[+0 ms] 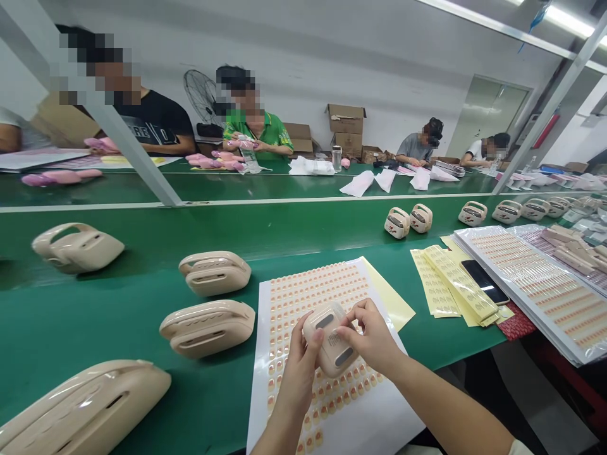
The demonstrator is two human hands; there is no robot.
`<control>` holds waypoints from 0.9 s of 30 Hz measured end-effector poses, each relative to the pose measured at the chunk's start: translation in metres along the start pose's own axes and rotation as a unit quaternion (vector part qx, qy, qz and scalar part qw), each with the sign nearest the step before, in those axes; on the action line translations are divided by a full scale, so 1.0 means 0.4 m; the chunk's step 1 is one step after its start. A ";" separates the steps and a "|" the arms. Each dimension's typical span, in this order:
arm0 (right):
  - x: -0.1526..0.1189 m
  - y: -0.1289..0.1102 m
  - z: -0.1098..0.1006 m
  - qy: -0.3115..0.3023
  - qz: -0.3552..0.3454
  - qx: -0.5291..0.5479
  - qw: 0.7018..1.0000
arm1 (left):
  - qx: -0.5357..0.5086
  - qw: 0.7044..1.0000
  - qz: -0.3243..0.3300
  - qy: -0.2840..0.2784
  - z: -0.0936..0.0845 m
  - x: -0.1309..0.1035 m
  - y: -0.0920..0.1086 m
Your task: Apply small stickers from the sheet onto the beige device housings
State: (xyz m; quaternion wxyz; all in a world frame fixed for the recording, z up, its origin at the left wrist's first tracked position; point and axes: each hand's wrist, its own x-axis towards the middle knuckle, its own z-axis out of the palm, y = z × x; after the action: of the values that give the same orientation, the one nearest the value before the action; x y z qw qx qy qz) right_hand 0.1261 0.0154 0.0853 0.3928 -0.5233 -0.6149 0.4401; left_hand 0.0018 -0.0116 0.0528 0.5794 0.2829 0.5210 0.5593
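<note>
A small cream plastic device [331, 360] is held over a sticker sheet, its underside tilted up toward me. Two dark grey strips and some small printed text show on that underside. My left hand [304, 351] grips its left side, thumb on the face. My right hand [370, 335] is closed in a pinch at the right part of the face, beside the printed text; whatever is between the fingertips is too small to make out. Below lies the white sheet [279, 316] with rows of small orange-and-cream stickers, and a yellow backing sheet [391, 297] sticks out from under it.
Several cream devices with handles [215, 275] stand to the left on the green table [142, 316]. Others [397, 224] line the belt. At right are yellow label sheets [436, 284], a phone [484, 281] and stacked sticker sheets [535, 272]. Co-workers [265, 133] sit across.
</note>
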 end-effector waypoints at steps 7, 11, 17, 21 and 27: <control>-0.015 0.032 0.012 0.001 -0.172 -0.085 0.981 | 0.002 1.000 0.003 0.003 0.000 -0.001 0.000; -0.027 0.029 0.013 -0.018 -0.146 -0.065 0.987 | -0.002 1.000 0.005 0.002 0.000 0.003 -0.002; -0.027 0.000 -0.015 -0.055 -0.054 0.162 0.984 | -0.003 1.000 0.019 0.010 0.000 0.002 0.001; -0.012 0.001 -0.019 -0.054 -0.022 0.128 0.990 | -0.003 1.000 0.015 0.012 0.004 -0.002 0.003; -0.007 0.009 -0.007 -0.062 -0.003 0.115 0.991 | -0.010 1.000 0.008 0.002 0.001 -0.001 0.004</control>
State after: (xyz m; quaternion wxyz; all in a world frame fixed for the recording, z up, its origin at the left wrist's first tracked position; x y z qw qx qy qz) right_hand 0.1302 0.0133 0.0828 0.4127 -0.4445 -0.5847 0.5388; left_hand 0.0016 -0.0116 0.0546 0.5763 0.2801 0.5142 0.5701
